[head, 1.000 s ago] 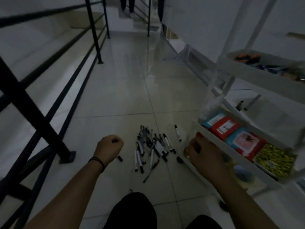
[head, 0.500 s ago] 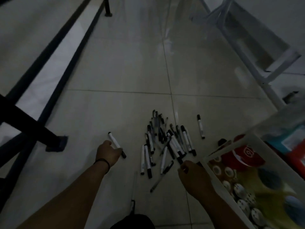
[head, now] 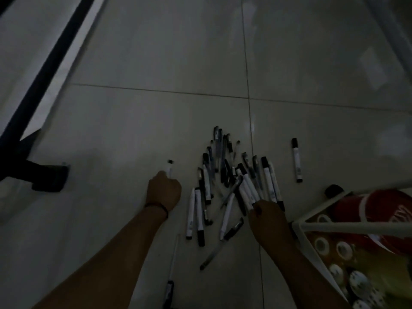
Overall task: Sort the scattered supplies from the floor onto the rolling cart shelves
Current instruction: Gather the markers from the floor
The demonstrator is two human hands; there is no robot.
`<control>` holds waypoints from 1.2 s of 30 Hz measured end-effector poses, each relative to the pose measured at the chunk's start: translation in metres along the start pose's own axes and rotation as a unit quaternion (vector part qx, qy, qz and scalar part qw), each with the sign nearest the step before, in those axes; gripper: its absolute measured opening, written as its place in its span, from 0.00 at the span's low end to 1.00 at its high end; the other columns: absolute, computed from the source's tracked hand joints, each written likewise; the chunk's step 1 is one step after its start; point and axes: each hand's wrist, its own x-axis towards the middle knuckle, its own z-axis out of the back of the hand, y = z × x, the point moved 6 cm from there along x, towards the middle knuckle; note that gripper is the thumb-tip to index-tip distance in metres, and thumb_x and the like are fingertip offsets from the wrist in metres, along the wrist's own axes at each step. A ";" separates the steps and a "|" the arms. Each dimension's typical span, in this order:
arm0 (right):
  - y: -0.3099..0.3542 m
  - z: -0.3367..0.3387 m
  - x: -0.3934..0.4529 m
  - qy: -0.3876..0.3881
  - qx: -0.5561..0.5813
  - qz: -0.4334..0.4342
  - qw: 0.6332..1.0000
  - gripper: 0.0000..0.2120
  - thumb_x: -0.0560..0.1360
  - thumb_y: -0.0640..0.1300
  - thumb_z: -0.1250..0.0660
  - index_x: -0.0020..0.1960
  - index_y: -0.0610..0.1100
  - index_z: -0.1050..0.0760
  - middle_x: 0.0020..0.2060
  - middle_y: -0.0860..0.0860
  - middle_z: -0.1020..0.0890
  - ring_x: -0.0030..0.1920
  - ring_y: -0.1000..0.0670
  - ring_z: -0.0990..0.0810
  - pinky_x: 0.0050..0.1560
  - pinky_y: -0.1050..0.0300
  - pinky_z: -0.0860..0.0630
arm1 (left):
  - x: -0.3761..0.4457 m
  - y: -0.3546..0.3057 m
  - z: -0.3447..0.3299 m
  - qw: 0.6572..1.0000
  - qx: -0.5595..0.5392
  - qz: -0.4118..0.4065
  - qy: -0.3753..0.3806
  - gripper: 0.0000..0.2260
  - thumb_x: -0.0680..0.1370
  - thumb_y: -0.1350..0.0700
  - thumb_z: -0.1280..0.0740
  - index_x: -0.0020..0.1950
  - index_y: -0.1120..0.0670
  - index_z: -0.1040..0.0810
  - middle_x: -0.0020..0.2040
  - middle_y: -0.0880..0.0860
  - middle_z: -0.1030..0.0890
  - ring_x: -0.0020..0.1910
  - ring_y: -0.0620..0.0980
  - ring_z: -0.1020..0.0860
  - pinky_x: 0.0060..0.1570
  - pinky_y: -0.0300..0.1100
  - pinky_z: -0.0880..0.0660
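Most markers (head: 225, 186) still lie heaped on the floor (head: 156, 52) beside the cart (head: 316, 226); left hand (head: 163, 190) is fisted round one, right hand (head: 267, 217) pinches several, so sorting looks barely begun.

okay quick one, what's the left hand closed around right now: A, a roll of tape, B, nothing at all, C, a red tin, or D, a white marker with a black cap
D: the left hand is fisted around a white marker whose black-capped end pokes out above the knuckles, left of the marker pile.
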 end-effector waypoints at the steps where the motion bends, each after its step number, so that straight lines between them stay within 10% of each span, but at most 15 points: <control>1: -0.002 -0.003 0.003 -0.002 0.009 -0.007 1.000 0.27 0.73 0.30 0.37 0.28 0.52 0.47 0.26 0.57 0.41 0.28 0.61 0.41 0.29 0.67 0.47 | -0.017 -0.001 -0.012 1.000 -0.013 -0.008 0.018 0.11 0.79 0.60 0.43 0.37 0.56 0.33 0.36 0.54 0.28 0.36 0.51 0.28 0.29 0.36 0.36; 6: 0.000 -0.014 0.007 -0.034 0.026 0.003 0.999 0.28 0.74 0.29 0.37 0.30 0.55 0.47 0.27 0.59 0.41 0.27 0.53 0.36 0.29 0.69 0.44 | -0.064 0.012 -0.052 0.996 -0.012 -0.026 0.085 0.15 0.74 0.49 0.30 0.53 0.55 0.30 0.50 0.49 0.29 0.44 0.45 0.28 0.39 0.33 0.30; 10: 0.017 -0.044 -0.008 0.058 0.038 -0.030 0.997 0.16 0.76 0.58 0.43 0.36 0.49 0.28 0.34 0.52 0.27 0.32 0.59 0.28 0.38 0.70 0.36 | -0.051 0.010 -0.054 0.994 0.033 -0.047 0.092 0.12 0.72 0.53 0.27 0.42 0.55 0.30 0.40 0.51 0.26 0.35 0.44 0.29 0.26 0.28 0.36; 11: 0.019 -0.054 -0.005 0.070 0.041 -0.012 0.997 0.57 0.37 0.68 0.74 0.45 0.42 0.23 0.40 0.48 0.23 0.38 0.55 0.24 0.43 0.70 0.34 | -0.049 0.009 -0.052 0.994 0.039 -0.045 0.092 0.12 0.71 0.54 0.27 0.37 0.54 0.31 0.36 0.50 0.27 0.33 0.43 0.30 0.24 0.27 0.38; 12: 0.021 -0.060 -0.006 0.087 0.061 -0.057 0.993 0.24 0.61 0.28 0.45 0.54 0.37 0.23 0.46 0.44 0.20 0.44 0.49 0.22 0.47 0.66 0.31 | -0.046 0.011 -0.053 0.994 0.045 -0.042 0.094 0.14 0.71 0.56 0.28 0.33 0.54 0.33 0.33 0.49 0.29 0.30 0.42 0.31 0.22 0.28 0.39; 14: 0.029 -0.061 -0.007 0.077 0.061 -0.087 0.991 0.19 0.77 0.47 0.40 0.64 0.37 0.29 0.55 0.41 0.22 0.53 0.46 0.22 0.54 0.59 0.27 | -0.042 0.013 -0.053 0.993 0.051 -0.037 0.096 0.17 0.71 0.57 0.30 0.29 0.53 0.37 0.29 0.49 0.31 0.26 0.42 0.34 0.20 0.30 0.39; 23: 0.050 -0.039 0.002 -0.029 0.142 -0.128 0.981 0.18 0.78 0.42 0.41 0.65 0.37 0.32 0.55 0.45 0.25 0.53 0.46 0.24 0.47 0.60 0.28 | -0.047 0.007 -0.050 0.991 0.076 -0.108 0.032 0.15 0.76 0.56 0.37 0.31 0.52 0.37 0.31 0.49 0.31 0.28 0.44 0.33 0.24 0.33 0.42; 29: 0.086 -0.058 0.051 0.062 0.109 -0.025 0.992 0.15 0.80 0.39 0.44 0.65 0.37 0.30 0.57 0.43 0.23 0.53 0.50 0.25 0.46 0.69 0.35 | -0.033 0.020 -0.040 0.994 -0.098 -0.042 0.008 0.05 0.78 0.59 0.37 0.51 0.59 0.28 0.55 0.59 0.22 0.41 0.47 0.26 0.33 0.31 0.32; 31: 0.088 -0.064 0.060 0.078 0.092 -0.040 0.992 0.10 0.80 0.39 0.44 0.50 0.40 0.25 0.46 0.46 0.22 0.45 0.53 0.30 0.37 0.67 0.36 | -0.027 0.026 -0.041 0.992 -0.118 -0.018 0.028 0.11 0.78 0.59 0.37 0.57 0.63 0.27 0.63 0.61 0.25 0.52 0.54 0.23 0.43 0.38 0.27; 33: 0.084 -0.070 0.065 0.088 0.053 -0.063 0.993 0.12 0.80 0.42 0.43 0.38 0.44 0.30 0.46 0.44 0.22 0.43 0.51 0.30 0.41 0.59 0.33 | -0.022 0.029 -0.041 0.992 -0.122 0.000 0.042 0.10 0.77 0.58 0.36 0.53 0.63 0.26 0.60 0.63 0.23 0.49 0.55 0.23 0.41 0.38 0.27; 36: 0.085 -0.079 0.068 0.102 0.001 -0.065 0.993 0.12 0.80 0.44 0.44 0.50 0.39 0.24 0.50 0.42 0.21 0.45 0.47 0.25 0.44 0.57 0.32 | -0.019 0.031 -0.040 0.990 -0.135 0.012 0.044 0.05 0.76 0.57 0.35 0.44 0.58 0.28 0.48 0.59 0.21 0.38 0.48 0.26 0.31 0.36 0.33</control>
